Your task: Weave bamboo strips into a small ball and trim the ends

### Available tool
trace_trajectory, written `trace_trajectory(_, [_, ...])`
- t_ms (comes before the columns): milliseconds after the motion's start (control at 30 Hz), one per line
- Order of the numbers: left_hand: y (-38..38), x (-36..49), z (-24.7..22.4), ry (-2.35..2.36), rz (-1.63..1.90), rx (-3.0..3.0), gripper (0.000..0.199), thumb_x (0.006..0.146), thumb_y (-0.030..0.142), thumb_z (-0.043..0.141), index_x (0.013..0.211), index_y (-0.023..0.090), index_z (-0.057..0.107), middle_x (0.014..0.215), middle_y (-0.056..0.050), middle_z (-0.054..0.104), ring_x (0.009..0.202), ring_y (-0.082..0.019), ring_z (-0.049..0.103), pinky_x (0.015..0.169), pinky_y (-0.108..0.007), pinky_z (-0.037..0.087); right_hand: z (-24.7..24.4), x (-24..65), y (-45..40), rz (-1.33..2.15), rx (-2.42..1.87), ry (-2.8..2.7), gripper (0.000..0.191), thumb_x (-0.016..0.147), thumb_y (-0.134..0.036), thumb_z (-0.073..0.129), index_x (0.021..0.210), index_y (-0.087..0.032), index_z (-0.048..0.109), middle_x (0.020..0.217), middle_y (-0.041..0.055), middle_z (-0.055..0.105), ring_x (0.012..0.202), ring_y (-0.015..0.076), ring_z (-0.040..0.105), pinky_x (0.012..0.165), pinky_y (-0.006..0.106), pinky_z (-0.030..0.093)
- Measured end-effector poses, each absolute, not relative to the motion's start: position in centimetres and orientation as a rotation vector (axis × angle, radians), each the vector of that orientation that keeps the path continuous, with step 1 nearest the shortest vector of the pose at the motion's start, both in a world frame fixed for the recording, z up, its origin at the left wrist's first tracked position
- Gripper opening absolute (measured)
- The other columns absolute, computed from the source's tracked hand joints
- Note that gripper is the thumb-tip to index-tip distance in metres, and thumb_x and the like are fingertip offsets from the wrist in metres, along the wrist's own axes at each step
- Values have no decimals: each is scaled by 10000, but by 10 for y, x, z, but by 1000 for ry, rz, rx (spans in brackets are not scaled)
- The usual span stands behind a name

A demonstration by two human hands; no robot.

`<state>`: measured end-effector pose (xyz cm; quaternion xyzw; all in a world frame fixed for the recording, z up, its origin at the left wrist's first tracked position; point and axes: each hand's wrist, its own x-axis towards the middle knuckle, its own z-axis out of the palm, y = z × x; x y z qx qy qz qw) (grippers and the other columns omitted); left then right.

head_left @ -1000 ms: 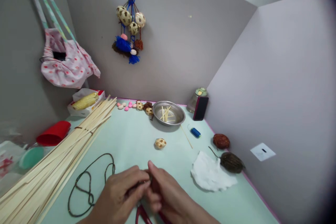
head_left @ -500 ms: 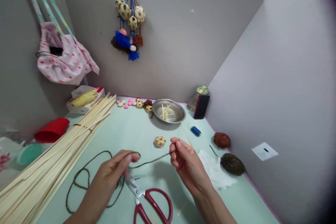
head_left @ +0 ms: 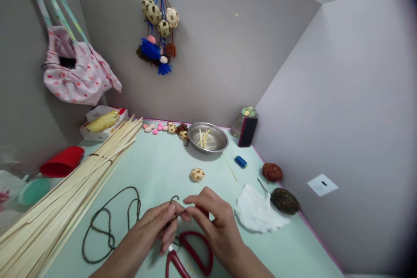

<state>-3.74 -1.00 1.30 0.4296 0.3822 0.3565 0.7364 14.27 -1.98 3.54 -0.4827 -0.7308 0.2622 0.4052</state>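
A dark brown cord lies in loose loops on the table and runs up to my hands. My left hand is closed on the cord, and a short curl of it sticks up above the fingers. My right hand meets it at the fingertips, pinching at the cord there. Beneath both hands lie scissors with red handles; their blades are mostly hidden by my left hand. A small woven ball rests on the table just beyond my fingers.
Long pale strips lie bundled at left. A metal bowl holding short strips stands at the back. On the right are a blue thread spool, white cloth, a dark yarn ball, a reddish-brown yarn ball and a phone.
My right hand has come left and down to meet my left hand. The stretch of cord between them is no longer drawn out. My left hand has shifted slightly right.
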Motion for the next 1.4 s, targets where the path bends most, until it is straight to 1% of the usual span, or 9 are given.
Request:
trace_trajectory(167, [6, -63, 29, 905, 1035, 731, 360, 870, 463, 633, 643, 188, 594, 589, 50, 425, 526, -99, 331, 503, -187, 375, 27, 147, -37, 633, -1461, -2432, 566, 768, -401, 785, 1240, -184, 558, 881, 58, 686, 709, 204, 627, 596, 269, 459])
trace_trajectory(333, [16, -80, 41, 832, 1227, 589, 299, 828, 347, 706, 618, 189, 564, 583, 54, 361, 507, -102, 261, 434, -178, 392, 14, 131, -48, 394, -1628, -2852, 267, 850, -173, 634, 1113, -185, 588, 905, 86, 691, 720, 238, 656, 528, 267, 405])
trace_trajectory(500, [19, -87, 41, 816, 1278, 585, 268, 846, 299, 685, 629, 184, 578, 584, 49, 349, 507, -101, 273, 408, -169, 397, 48, 161, -53, 726, -1675, -2528, 549, 730, -246, 727, 1247, -259, 540, 1033, 57, 676, 826, 223, 661, 671, 266, 472])
trace_trajectory(600, [21, -88, 40, 804, 1295, 604, 279, 883, 275, 637, 628, 181, 576, 587, 45, 347, 514, -105, 272, 415, -171, 397, 65, 203, -48, 709, -1841, -2235, 528, 787, -177, 606, 1286, -315, 502, 1058, 16, 645, 810, 173, 646, 718, 255, 479])
trace_trajectory(833, [15, -78, 36, 861, 1222, 636, 316, 902, 362, 610, 647, 174, 608, 604, 39, 375, 541, -109, 289, 448, -180, 390, 49, 277, 7, -7, -2272, -2074, 322, 885, -222, 531, 1202, -174, 559, 1045, 119, 603, 896, 269, 634, 705, 334, 472])
trace_trajectory(933, [12, -72, 31, 905, 1150, 653, 344, 883, 417, 624, 636, 178, 602, 596, 45, 364, 547, -114, 287, 468, -187, 381, 52, 263, 6, 19, -2128, -2207, 221, 883, -111, 492, 1046, -185, 621, 1050, 109, 612, 939, 240, 627, 767, 318, 467])
trace_trajectory(1067, [8, -66, 28, 933, 1077, 693, 363, 868, 470, 627, 636, 193, 586, 607, 46, 376, 566, -125, 300, 512, -202, 381, 53, 225, -29, 665, -1552, -2718, 242, 787, 4, 520, 833, -213, 616, 908, -5, 637, 768, 132, 626, 659, 212, 430])
trace_trajectory(1233, [7, -62, 28, 950, 1013, 690, 356, 875, 485, 607, 658, 204, 592, 615, 47, 379, 572, -131, 300, 530, -208, 372, 22, 204, -55, 243, -1410, -2965, 225, 737, 46, 535, 723, -178, 550, 814, 14, 637, 661, 152, 577, 519, 265, 291])
trace_trajectory(1400, [5, -59, 27, 945, 1010, 705, 365, 887, 481, 595, 656, 199, 594, 611, 48, 376, 574, -130, 289, 526, -203, 365, -12, 176, -57, 326, -1439, -2709, 168, 781, -29, 579, 798, -189, 531, 750, -14, 642, 587, 120, 566, 487, 245, 268])
